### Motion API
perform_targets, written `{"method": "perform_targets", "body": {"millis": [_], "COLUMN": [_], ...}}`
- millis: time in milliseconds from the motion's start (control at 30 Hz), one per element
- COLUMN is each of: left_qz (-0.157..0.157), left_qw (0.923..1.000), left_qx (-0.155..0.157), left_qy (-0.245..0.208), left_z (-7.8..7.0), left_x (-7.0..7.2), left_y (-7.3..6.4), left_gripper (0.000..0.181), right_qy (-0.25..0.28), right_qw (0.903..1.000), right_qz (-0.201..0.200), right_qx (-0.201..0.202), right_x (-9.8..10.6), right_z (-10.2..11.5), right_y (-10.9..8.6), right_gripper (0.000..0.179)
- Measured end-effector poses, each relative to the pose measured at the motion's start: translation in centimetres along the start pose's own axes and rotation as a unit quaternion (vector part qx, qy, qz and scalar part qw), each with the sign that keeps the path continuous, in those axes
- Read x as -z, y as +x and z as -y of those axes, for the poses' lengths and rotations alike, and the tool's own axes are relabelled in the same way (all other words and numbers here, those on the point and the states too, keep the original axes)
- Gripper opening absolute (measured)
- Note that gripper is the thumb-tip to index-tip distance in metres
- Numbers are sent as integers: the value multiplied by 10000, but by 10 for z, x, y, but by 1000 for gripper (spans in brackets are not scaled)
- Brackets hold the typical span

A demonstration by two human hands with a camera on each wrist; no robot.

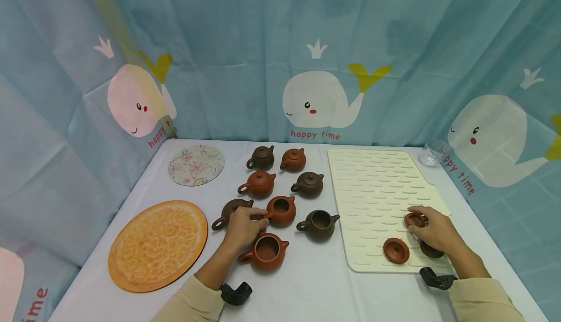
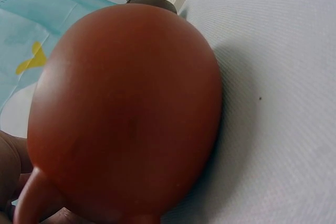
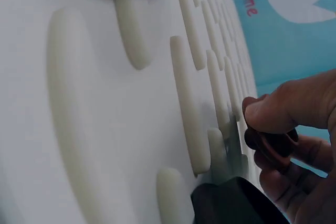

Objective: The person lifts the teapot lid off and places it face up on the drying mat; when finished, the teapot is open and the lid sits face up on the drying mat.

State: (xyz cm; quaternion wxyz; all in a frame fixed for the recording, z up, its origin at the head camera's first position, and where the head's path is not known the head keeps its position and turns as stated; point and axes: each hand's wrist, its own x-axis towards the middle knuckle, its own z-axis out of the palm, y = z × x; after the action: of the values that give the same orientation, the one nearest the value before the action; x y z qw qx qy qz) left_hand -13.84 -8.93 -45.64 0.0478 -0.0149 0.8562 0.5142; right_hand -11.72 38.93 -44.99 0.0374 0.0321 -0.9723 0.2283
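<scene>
My left hand (image 1: pixel 243 229) pinches the handle of a lidless reddish-brown teapot (image 1: pixel 281 211) on the white table. Nearer me stands another lidless reddish teapot (image 1: pixel 266 252); a reddish teapot's body (image 2: pixel 126 108) fills most of the left wrist view. Right of the hand is a lidless dark brown teapot (image 1: pixel 320 225), and a lidded dark one (image 1: pixel 232 211) sits partly behind the hand. Over the cream mat, my right hand (image 1: pixel 438 229) holds a small reddish teapot lid (image 3: pixel 273 145) between thumb and fingers. A second reddish lid (image 1: pixel 396 250) and a dark lid (image 1: pixel 431 250) lie beside it.
Farther back stand lidded teapots, two dark (image 1: pixel 263 158) (image 1: pixel 309 184) and two reddish (image 1: pixel 293 160) (image 1: pixel 260 184). The ridged cream mat (image 1: pixel 368 190) covers the right side. An orange round mat (image 1: pixel 158 244), a floral round mat (image 1: pixel 196 165) and a clear glass (image 1: pixel 431 154) lie around.
</scene>
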Motion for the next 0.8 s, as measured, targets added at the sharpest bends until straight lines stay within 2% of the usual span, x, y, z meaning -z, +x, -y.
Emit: {"method": "perform_targets", "body": {"millis": [333,667,800], "left_qz": [15,-25,-91], "left_qw": [10000,9999,9997], "left_qx": [-33,-111,-195], "left_qy": [-37,29,71], "left_z": [0,-1,-5], "left_x": [0,1,4], "left_y": [-1,-1,-3], "left_gripper": [20,21,21], "right_qy": [2,-65,144], "right_qw": [9998,9993,9991], "right_qz": [100,373,411], "right_qx": [167,-25,7], "right_x": [-6,-2,5], "right_z": [3,4,3], "right_y": [4,3,1], "right_gripper": [55,60,61]}}
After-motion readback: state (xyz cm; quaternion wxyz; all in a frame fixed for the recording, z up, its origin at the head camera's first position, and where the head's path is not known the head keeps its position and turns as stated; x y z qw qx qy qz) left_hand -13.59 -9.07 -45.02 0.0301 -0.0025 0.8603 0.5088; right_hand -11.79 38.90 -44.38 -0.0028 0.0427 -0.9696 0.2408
